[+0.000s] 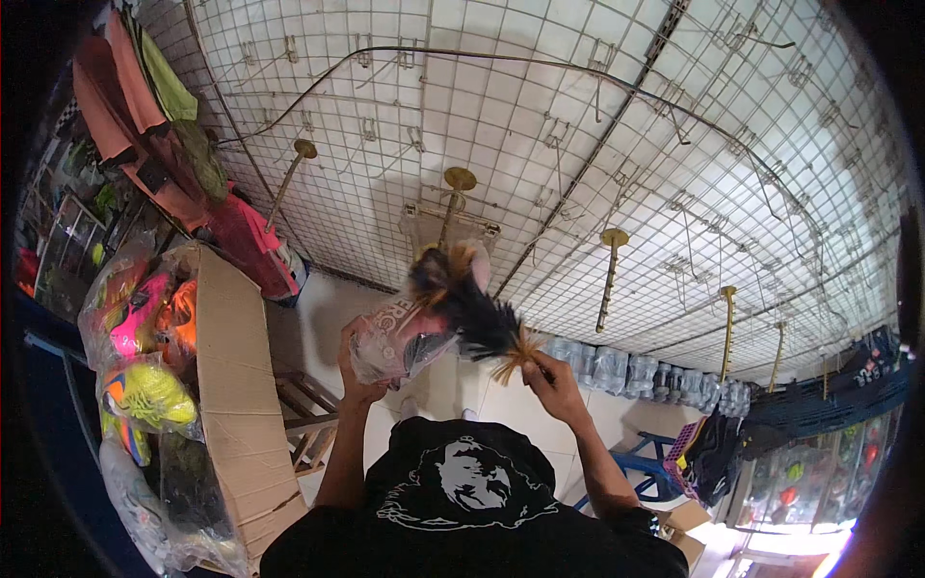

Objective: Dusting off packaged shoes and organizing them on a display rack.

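My left hand (pixel 359 370) grips a clear plastic bag (pixel 394 347) that bears printed writing. Something pink and dark is inside it, perhaps footwear; the wrapping blurs its shape. In my right hand (pixel 555 389) is a feather duster (pixel 480 314) with black and orange-brown tufts, held near its orange-tipped end. The duster reaches up and left from that hand, its far end lying over or just beyond the bag's upper side. Whether it touches the bag I cannot tell.
Ahead stands a wire grid wall panel (pixel 498 130) with projecting hooks and a brass-coloured display arm (pixel 608 282). At left a cardboard box (pixel 242 419) holds bagged, brightly coloured shoes (pixel 149 394). Wrapped bottles (pixel 611 368) line the wall's foot; a blue stool (pixel 643 466) is at right.
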`<act>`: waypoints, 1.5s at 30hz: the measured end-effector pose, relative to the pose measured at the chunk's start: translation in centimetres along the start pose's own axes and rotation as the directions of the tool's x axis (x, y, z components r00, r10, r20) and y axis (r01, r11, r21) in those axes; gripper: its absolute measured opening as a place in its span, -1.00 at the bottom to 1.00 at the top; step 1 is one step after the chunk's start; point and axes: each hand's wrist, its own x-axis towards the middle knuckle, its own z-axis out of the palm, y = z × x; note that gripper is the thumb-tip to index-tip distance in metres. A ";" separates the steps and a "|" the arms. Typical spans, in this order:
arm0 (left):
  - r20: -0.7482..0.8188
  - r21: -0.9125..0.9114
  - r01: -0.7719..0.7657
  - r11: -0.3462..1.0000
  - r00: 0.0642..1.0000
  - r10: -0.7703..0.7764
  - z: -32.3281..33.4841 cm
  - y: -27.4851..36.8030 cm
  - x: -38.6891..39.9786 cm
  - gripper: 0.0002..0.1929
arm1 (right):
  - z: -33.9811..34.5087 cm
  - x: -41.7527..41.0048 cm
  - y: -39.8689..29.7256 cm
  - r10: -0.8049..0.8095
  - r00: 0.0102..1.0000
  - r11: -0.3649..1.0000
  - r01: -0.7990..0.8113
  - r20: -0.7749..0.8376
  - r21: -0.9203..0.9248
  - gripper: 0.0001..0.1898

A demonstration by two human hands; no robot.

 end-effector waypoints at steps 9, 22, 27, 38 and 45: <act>0.001 0.207 0.036 0.978 0.999 -0.037 -2.7 -1.9 -1.8 -0.22 | -2.2 1.9 5.0 0.115 0.943 0.993 -0.096 -0.314 0.075 -0.67; -0.020 -0.481 0.585 0.652 0.737 -0.676 4.8 3.8 1.3 -0.22 | -0.4 1.0 9.1 -0.344 0.916 0.735 0.400 -0.208 0.547 0.07; 0.053 -0.462 0.652 0.601 0.696 -0.716 5.1 3.3 1.1 -0.23 | 0.2 0.9 8.4 -0.169 0.978 0.855 0.208 -0.126 0.475 -0.07; 0.072 0.082 0.534 0.842 0.839 -0.539 7.9 1.6 -2.0 -0.27 | 4.6 0.2 11.6 0.326 0.945 0.077 -0.044 0.017 0.996 -0.36; 0.340 0.518 -0.192 0.833 0.940 0.005 8.9 1.6 -1.9 -0.23 | 4.6 -0.6 15.7 0.371 0.894 -0.113 -0.223 0.249 0.968 -0.39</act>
